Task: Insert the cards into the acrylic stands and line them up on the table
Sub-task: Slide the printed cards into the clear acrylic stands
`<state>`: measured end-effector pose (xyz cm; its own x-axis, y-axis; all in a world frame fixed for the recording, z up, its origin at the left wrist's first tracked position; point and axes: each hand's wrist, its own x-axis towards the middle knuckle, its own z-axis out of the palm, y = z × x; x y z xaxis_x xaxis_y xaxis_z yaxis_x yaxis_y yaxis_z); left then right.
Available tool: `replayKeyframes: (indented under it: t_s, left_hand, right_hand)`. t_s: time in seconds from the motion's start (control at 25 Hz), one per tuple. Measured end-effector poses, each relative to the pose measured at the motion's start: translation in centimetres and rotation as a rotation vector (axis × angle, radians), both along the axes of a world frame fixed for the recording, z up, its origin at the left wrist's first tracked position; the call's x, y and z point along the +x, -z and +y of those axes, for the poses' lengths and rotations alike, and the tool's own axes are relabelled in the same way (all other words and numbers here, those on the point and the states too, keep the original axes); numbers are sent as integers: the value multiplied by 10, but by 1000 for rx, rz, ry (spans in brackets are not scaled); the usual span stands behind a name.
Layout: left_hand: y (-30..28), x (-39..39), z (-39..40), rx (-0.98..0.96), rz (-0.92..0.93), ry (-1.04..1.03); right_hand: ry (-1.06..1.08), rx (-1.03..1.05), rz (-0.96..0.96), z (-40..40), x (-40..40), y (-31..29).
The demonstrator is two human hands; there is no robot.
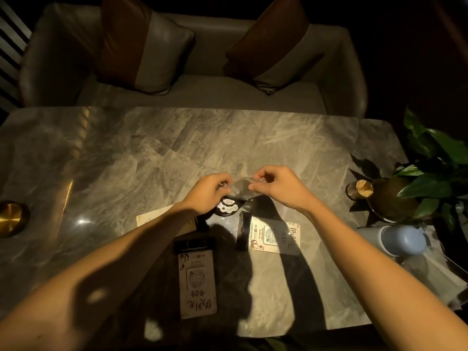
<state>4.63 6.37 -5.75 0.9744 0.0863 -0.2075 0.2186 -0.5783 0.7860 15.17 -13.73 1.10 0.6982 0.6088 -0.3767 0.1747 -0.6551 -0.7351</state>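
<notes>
Both of my hands hold one clear acrylic stand [241, 186] just above the marble table [157, 158]. My left hand [210, 192] pinches its left edge and my right hand [277, 187] pinches its right edge. Below them lies a dark round device with buttons [226, 207]. A white card marked 09 [198, 282] lies flat in front, near me, with a black base at its far end. A second white card with a QR code [274, 235] lies to the right. Another pale card [152, 216] pokes out from under my left forearm.
A gold round dish [11, 219] sits at the left edge. At the right stand a toothpick holder [359, 190], a potted plant [415, 173], a pale blue cylinder [400, 240] and paper napkins [430, 277]. A sofa with cushions [192, 59] lies beyond the table.
</notes>
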Motion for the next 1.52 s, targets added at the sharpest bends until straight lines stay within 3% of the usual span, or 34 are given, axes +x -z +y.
replayKeyframes:
  t_s: [0.36,0.72,0.84,0.96,1.08,1.2,1.32,1.52]
  left_hand:
    - [14,32,-2,-198,29,-272]
    - [30,33,-3,-222,71,-432]
    - [27,32,-3,-159,125,-439]
    - [27,23,-6,7,286,-453]
    - [32,4,-24,396,339,-183]
    - [23,3,-61,280,205,-23]
    - [30,19,-99,143,71,184]
    - [43,46,-141,193,179,377]
  right_hand:
    - [161,43,-64,-3,24,35]
    - [165,66,-40,10,21,48]
    - [137,134,120,5,17,50]
    - [218,74,167,-8,8,60]
    - [455,2,229,-37,-10,83]
    - [669,-42,340,-69,-34,100]
    - [749,-56,384,-96,-58,115]
    - [943,74,564,-130,-96,115]
